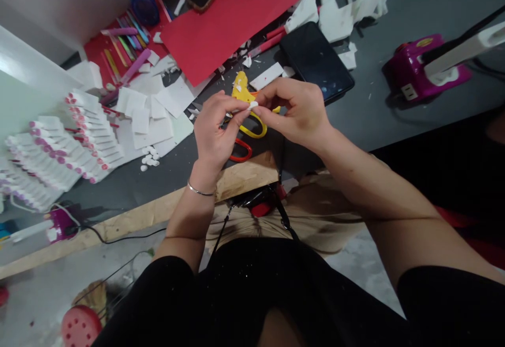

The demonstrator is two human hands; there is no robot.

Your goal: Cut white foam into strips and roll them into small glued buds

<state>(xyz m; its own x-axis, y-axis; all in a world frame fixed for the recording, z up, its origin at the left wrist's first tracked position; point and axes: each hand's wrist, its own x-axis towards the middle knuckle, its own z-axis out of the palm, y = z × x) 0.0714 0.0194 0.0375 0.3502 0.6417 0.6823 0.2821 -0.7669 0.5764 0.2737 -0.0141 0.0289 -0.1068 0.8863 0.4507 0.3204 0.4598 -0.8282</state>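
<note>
A small white piece (253, 105) is pinched between the fingertips of both hands, above the dark table. My left hand (216, 126) comes from the left and wears a thin bracelet at the wrist. From the right, my right hand (298, 110) grips the same piece with thumb and forefinger. Beneath the hands lie scissors with yellow handles (254, 132) and scissors with red handles (243, 152), both partly hidden. A yellow object (241, 86) sits just behind the fingertips. Several small white pieces (150, 157) form a little pile to the left.
A black phone (317, 62) and a red sheet (224, 26) lie behind the hands. Rows of white pieces with pink ends (92, 131), paper squares (140, 120) and markers (124, 47) fill the left. Purple devices stand at right (426, 68) and far left (61, 224).
</note>
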